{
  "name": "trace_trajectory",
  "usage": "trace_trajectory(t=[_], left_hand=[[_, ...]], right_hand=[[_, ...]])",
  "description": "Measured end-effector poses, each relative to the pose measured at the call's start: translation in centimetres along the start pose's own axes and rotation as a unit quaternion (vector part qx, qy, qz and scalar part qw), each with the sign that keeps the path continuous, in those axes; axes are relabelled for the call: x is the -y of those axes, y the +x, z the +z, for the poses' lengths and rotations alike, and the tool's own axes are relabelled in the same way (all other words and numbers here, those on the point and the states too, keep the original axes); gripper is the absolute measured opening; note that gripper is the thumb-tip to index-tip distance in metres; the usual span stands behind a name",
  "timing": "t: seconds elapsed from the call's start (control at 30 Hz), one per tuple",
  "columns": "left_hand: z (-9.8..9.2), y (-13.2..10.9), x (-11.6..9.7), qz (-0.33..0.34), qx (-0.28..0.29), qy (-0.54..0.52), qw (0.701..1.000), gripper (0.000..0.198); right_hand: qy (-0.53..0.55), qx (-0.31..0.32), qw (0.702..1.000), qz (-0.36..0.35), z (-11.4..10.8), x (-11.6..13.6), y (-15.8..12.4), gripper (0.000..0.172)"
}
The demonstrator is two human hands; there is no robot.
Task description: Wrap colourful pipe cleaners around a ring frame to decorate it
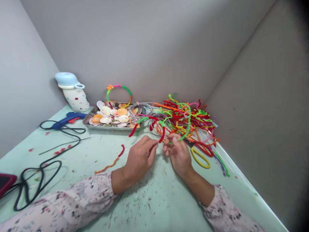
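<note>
"What is the left grip (140, 159) doing?"

"It's pinching a red pipe cleaner (162, 134) between thumb and fingertips, above the pale green worktop (147, 206). That pinch seems to be keeping the stem steady between both hands."

"And the right grip (177, 154)?"

"It's curling loosely just beside the left, fingers slightly parted, near a green pipe cleaner (187, 124). I can't tell whether it's pinching anything."

"Why are the other things sitting behind the hands?"

"A tangled heap of pipe cleaners (195, 120) is lying just past the right grip, probably keeping spare stems within reach. A steel tray (108, 128) of scallop shells (113, 113) is sitting beside it, with a multicoloured pipe-cleaner ring (119, 86) standing at its back edge. A blue glue gun (70, 117) is lying to the left, its black cord (31, 183) looping across the worktop."
</note>
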State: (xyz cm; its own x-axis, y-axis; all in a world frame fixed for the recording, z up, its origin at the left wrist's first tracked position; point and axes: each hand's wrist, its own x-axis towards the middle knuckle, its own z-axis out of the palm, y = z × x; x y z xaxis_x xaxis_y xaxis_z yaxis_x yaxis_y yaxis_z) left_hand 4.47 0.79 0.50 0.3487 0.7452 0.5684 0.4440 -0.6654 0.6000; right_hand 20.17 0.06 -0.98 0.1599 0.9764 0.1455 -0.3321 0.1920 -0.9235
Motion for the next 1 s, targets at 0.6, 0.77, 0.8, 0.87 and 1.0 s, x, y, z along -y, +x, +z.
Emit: trace_trajectory(t=[0.6, 0.77, 0.8, 0.87, 1.0], left_hand=[[0.1, 0.4, 0.5, -0.095, -0.058, -0.07, 0.991, 0.01], [0.2, 0.2, 0.5, -0.1, -0.064, -0.092, 0.989, 0.007], [0.2, 0.2, 0.5, -0.1, -0.065, -0.097, 0.988, 0.007], [0.1, 0.2, 0.5, -0.099, -0.065, -0.106, 0.987, 0.007], [0.0, 0.2, 0.4, -0.098, -0.075, -0.118, 0.985, 0.007]], right_hand=[[-0.21, -0.014, 0.972, -0.107, -0.3, 0.0, -1.5, 0.02], [-0.254, -0.014, 0.956, -0.147, -0.5, -0.4, -1.4, 0.012], [-0.259, -0.018, 0.953, -0.153, -0.5, -0.4, -1.3, 0.012], [-0.269, -0.02, 0.95, -0.158, -0.5, -0.4, -1.2, 0.011], [-0.27, 0.007, 0.953, -0.14, -0.4, -0.3, -1.1, 0.012]])
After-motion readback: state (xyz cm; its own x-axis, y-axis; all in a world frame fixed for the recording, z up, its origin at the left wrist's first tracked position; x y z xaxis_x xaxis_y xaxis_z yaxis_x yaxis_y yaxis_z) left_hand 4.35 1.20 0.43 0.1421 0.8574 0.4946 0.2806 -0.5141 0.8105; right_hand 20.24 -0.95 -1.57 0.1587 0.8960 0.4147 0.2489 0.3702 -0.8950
